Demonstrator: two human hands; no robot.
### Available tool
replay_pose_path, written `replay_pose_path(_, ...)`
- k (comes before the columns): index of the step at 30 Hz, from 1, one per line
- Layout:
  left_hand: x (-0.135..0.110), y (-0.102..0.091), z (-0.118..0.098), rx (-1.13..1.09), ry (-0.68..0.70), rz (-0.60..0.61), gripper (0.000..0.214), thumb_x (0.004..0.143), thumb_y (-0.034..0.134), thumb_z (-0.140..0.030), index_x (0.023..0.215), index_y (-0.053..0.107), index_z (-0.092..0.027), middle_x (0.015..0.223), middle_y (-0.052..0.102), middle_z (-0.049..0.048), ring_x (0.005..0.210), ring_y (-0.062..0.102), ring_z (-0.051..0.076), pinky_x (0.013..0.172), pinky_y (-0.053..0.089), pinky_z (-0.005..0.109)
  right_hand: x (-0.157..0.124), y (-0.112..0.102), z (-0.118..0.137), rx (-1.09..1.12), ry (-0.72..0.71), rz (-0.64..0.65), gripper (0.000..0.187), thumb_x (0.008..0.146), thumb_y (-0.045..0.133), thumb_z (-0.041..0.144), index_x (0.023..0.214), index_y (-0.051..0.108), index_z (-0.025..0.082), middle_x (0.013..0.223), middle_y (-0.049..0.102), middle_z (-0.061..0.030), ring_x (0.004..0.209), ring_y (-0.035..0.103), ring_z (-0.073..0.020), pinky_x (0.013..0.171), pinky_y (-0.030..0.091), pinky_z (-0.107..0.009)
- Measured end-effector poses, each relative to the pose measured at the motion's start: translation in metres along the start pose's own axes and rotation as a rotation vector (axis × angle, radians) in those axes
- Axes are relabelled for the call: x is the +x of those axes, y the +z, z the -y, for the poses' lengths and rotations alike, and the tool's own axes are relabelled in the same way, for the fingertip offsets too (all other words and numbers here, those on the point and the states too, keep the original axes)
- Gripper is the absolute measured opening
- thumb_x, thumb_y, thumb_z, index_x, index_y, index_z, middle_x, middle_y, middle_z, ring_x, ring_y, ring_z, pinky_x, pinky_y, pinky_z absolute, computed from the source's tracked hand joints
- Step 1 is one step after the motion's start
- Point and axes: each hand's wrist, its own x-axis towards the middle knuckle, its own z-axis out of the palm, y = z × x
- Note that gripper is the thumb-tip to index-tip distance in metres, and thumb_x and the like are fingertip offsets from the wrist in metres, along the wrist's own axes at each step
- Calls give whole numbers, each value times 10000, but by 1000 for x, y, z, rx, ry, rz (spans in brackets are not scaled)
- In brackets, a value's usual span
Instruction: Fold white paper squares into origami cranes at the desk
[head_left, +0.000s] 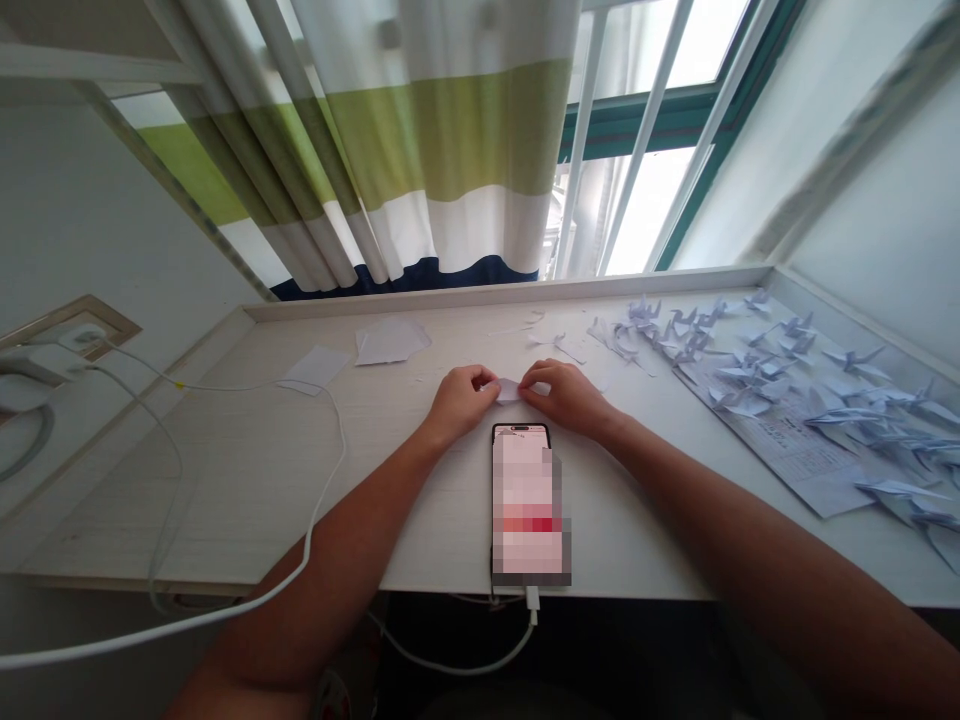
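A small piece of folded white paper [508, 391] is stretched between my two hands, just above the desk. My left hand [463, 400] pinches its left end between thumb and fingers. At the right end, my right hand [564, 395] has thumb and fingertips closed on the paper. Below my hands a lit phone [525, 500] lies at the desk's front edge, its screen blurred out, with a white plug [532, 598] in its lower end. How far the paper is folded is too small to tell.
Many folded paper cranes [750, 375] cover the desk's right side, some on a printed sheet [795, 460]. Paper squares [391, 342] lie back left, paper scraps [559, 345] behind my hands. A white cable [341, 430] loops over my left forearm. A raised rim [450, 296] edges the desk.
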Motion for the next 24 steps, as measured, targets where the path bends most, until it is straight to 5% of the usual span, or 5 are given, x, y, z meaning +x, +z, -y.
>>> replay_pose_path(4,0,-3,-2,20,99,-3,218,827,699,-240,1034,761,-204,937,775,59,876,697,216,804,523,332,2,4,-1,36,58,-35,143,861,674,186,780,790,210,947,783,-65,921,701,-239,894,532,-379)
replay_pose_path(9,2,-12,-1,62,305,41,144,915,650,-303,942,772,-233,1057,777,65,1050,679,240,968,509,381,4,5,-1,40,96,-41,131,838,688,172,762,791,199,957,781,-71,928,701,-239,882,528,-352)
replay_pose_path(13,4,-26,1,104,416,198,166,915,684,-362,876,790,-240,1126,766,80,1109,671,254,1041,487,402,3,5,-2,61,87,-38,117,847,689,166,791,789,191,948,775,-72,898,695,-225,854,528,-338)
replay_pose_path(18,7,-41,4,145,472,300,171,917,701,-395,892,813,-268,1169,767,71,1136,665,255,1063,475,423,2,6,-7,27,-98,-84,181,874,655,112,926,797,213,1060,784,-71,1028,667,-254,966,510,-422)
replay_pose_path(24,11,-50,10,173,480,321,147,910,709,-359,868,825,-278,1144,787,65,1103,682,251,1026,493,420,-1,-4,-8,-133,-265,105,269,943,566,100,1011,801,212,1125,802,-71,1098,668,-288,1007,458,-507)
